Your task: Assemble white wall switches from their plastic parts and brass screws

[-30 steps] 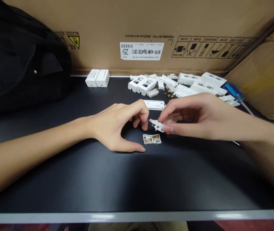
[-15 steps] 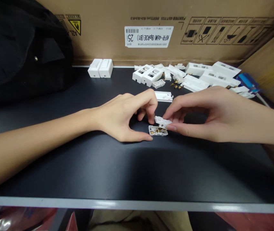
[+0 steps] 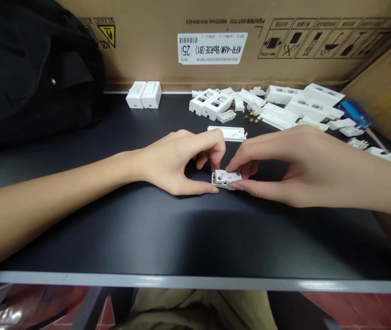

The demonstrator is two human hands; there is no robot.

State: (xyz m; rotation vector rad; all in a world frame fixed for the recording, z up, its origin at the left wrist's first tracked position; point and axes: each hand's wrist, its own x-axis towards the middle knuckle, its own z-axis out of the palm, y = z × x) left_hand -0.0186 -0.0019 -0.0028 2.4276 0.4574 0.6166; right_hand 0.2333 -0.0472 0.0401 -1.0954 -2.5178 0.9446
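Note:
On the black tabletop, a small white plastic switch base (image 3: 213, 181) with brass contacts is pinched at its left end between the thumb and fingers of my left hand (image 3: 184, 160). A white plastic cover piece (image 3: 227, 177) lies over most of that base, so only a little brass shows at the left. Thumb and fingertips of my right hand (image 3: 291, 165) grip the cover at its right end. Whether the cover is fully seated, I cannot tell. Just behind the fingers lies a flat white plate (image 3: 228, 133).
Two white switches (image 3: 144, 95) stand at the back left beside a black bag (image 3: 37, 68). White housings (image 3: 212, 103), brass bits (image 3: 251, 118) and a blue-handled screwdriver (image 3: 355, 113) lie at the back right. A large cardboard box (image 3: 140, 55) closes off the rear.
My right hand has moved the cover piece left and down, from a tilt above the base to lying over it. My left hand keeps its grip on the base.

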